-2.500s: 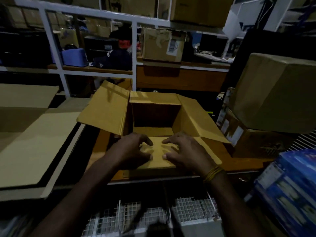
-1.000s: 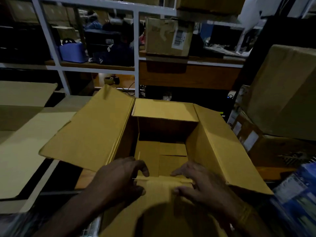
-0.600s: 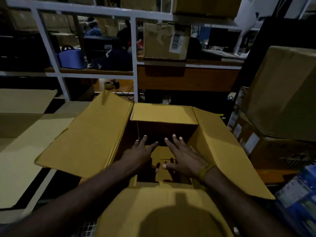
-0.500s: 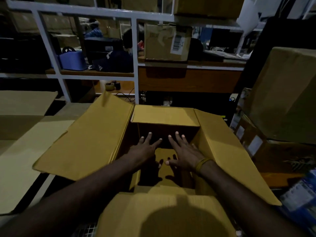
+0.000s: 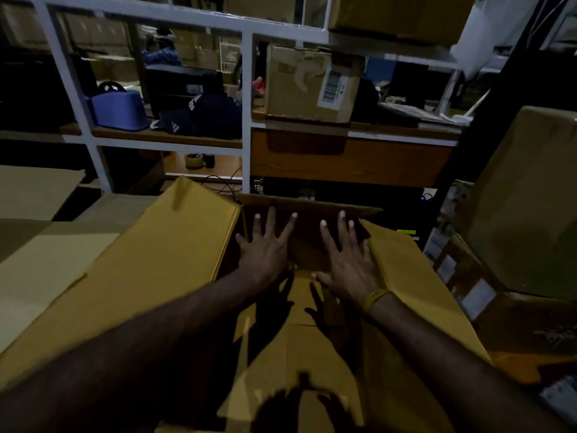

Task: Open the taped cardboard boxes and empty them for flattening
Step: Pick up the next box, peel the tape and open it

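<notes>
Flattened cardboard sheets [image 5: 46, 254] are lying at far left. Open cardboard box [image 5: 175, 260] is sitting directly in front, centre of view, its left flap folded outward. Left hand [image 5: 265, 248] is reaching inside, fingers [image 5: 271, 221] spread flat and straight toward the far wall [image 5: 307, 242]. Right hand [image 5: 346, 260] is doing likewise just beside it, fingers spread, gripping nothing. Box is looking empty inside. Judging: top is opened, and the far wall is being pushed to collapse the box. Next move is calling for even pressure from both palms, plus freeing the bottom flaps [image 5: 303, 310].
</notes>
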Action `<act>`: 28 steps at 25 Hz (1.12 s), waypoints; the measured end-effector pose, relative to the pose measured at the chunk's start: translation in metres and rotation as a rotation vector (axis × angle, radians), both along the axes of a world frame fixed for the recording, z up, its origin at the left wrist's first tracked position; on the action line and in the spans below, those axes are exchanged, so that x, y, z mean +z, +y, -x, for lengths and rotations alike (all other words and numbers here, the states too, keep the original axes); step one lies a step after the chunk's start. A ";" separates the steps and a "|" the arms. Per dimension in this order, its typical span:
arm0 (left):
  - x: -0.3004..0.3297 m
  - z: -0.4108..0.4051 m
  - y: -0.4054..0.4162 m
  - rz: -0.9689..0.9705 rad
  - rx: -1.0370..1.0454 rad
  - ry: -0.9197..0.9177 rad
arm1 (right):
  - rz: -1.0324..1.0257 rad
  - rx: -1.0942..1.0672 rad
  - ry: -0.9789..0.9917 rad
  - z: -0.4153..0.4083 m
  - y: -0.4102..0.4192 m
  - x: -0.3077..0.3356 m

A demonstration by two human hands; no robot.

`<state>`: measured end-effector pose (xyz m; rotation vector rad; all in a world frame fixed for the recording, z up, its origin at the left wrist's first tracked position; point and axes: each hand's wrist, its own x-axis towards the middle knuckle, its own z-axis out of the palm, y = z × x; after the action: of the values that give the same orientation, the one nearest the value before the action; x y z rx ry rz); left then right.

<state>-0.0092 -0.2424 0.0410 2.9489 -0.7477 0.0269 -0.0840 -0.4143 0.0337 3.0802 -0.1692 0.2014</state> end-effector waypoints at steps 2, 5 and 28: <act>0.002 -0.020 -0.006 0.021 0.013 -0.058 | 0.027 -0.016 -0.016 -0.024 -0.006 0.011; 0.005 -0.046 -0.016 0.036 0.032 -0.075 | 0.051 -0.033 -0.019 -0.064 -0.012 0.015; -0.019 -0.128 -0.041 0.002 0.035 -0.139 | 0.082 -0.126 -0.170 -0.164 -0.039 -0.033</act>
<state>0.1183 -0.2831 0.0223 2.9816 -0.7120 0.2376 0.0798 -0.4531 0.0006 2.9561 -0.3507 0.4525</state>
